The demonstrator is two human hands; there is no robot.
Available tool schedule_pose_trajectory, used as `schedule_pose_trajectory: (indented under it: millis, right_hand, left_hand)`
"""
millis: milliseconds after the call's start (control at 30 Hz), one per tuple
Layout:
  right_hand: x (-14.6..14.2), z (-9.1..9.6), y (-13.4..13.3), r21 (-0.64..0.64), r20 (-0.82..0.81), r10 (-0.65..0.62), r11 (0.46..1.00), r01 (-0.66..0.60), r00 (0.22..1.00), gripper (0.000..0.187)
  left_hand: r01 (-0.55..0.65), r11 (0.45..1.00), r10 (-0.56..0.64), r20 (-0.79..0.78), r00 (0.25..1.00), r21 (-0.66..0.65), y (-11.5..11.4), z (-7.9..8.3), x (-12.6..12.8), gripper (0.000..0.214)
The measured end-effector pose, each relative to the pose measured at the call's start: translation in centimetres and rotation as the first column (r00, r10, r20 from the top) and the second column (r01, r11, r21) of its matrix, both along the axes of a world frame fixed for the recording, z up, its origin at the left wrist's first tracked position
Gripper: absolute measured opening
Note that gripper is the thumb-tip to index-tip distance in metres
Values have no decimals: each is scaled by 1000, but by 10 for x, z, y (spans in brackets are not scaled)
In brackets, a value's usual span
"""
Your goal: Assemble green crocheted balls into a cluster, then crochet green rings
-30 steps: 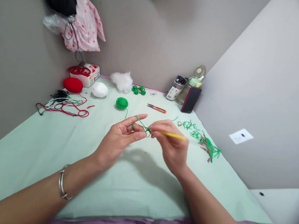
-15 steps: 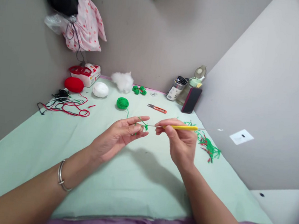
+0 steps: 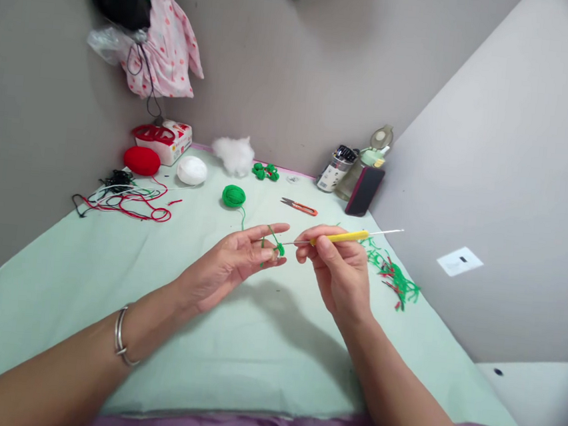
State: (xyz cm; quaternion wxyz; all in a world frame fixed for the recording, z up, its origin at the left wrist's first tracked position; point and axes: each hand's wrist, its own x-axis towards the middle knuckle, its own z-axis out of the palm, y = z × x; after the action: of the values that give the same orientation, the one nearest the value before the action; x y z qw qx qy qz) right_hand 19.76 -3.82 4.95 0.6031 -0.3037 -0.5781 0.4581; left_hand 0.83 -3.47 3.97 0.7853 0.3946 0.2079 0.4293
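My left hand (image 3: 236,262) is raised over the pale green cloth (image 3: 81,280), palm up, fingers pinched on a small green crochet piece (image 3: 279,248) with green yarn looped over the index finger. That strand runs back to a green yarn ball (image 3: 234,196). My right hand (image 3: 340,266) is closed on a crochet hook with a yellow handle (image 3: 342,237). Its metal tip points left into the green piece.
At the back lie a red yarn ball (image 3: 142,160), a white yarn ball (image 3: 192,170), white stuffing (image 3: 233,154), small green pieces (image 3: 264,171), orange snips (image 3: 299,206), a pen cup (image 3: 333,169), a bottle and a dark phone (image 3: 364,190). Tangled cords (image 3: 124,201) lie left, yarn scraps (image 3: 391,273) right.
My right hand drew back to the right and tilted the hook, so more of its metal shaft shows. The left hand stayed almost still with the green piece.
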Motion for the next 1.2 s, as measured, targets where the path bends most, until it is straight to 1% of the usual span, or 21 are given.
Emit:
schedule_pose_trajectory:
  millis: [100,233,333,400,433,500,600,667,733,800,867,900,933,967,1000,1067,1100,1133,1167,1200]
  right_hand:
    - [1,-1,1,-7,-14,-8,1000,8,1000,12]
    - [6,0,5,-25,-3,-40,999,40,999,14]
    - [9,1,6,-45,14,-34,998,34,999,17]
    - [8,1,5,-42,27,5,999,-4,1000,17]
    - [6,1,3,-18,41,27,999,-27,999,16]
    - [3,0,0,71,118,48,996,-56,992,14]
    - [0,-1,-3,198,248,-15,979,-36,969,12]
    - [1,-2,-2,200,236,-37,980,-11,971,12]
    - [3,-2,-2,151,178,-13,988,-14,984,14]
    - [5,-1,-3,110,153,15,993,-32,988,15]
    - [5,0,-5,143,196,-26,990,-3,980,17]
    - [5,0,-7,198,246,-79,980,30,966,18]
    - [4,0,-9,282,311,-149,957,59,939,19]
    - [4,-1,-11,386,381,-233,920,75,895,19]
    - [4,-3,-12,496,447,-319,866,66,836,21]
    - [3,-8,-12,697,514,-480,717,-21,711,27]
    - [3,-11,-12,762,518,-541,644,-70,663,32]
    - [3,-13,-12,801,508,-584,591,-97,634,35]
    - [3,-14,-12,818,491,-603,568,-94,629,38]
    - [2,-14,-12,811,479,-593,581,-69,647,39]
  left_hand:
    - [24,1000,-24,10,1000,5,0,0,-1,50]
    - [39,999,-39,34,999,18,3,2,-5,43]
    - [23,999,-24,29,999,24,3,3,-6,37]
    - [-11,999,11,3,1000,45,1,2,-4,37]
    - [-33,997,35,-21,999,64,0,1,-3,37]
    - [-67,992,76,-79,994,111,-3,0,1,37]
    - [-81,986,101,-137,986,144,-5,-1,4,36]
    - [-99,987,117,-150,982,123,-5,-1,5,38]
    - [-114,989,127,-149,981,92,-3,-1,3,39]
    - [-105,993,112,-130,985,61,-2,-1,2,41]
    - [-104,994,106,-106,989,28,-2,0,0,44]
    - [-112,994,113,-100,989,17,-2,1,0,44]
    - [-124,992,125,-101,987,13,-2,1,0,45]
    - [-139,990,140,-106,984,15,-2,2,1,45]
    - [-152,988,153,-110,982,20,-3,2,1,45]
    - [-151,988,153,-107,982,20,-3,2,2,45]
    - [-136,991,136,-98,986,8,-4,1,3,45]
    - [-113,994,111,-87,990,-13,-3,1,3,45]
    - [-86,996,83,-74,994,-38,-3,0,3,44]
    - [-62,996,58,-64,996,-62,-3,-1,3,43]
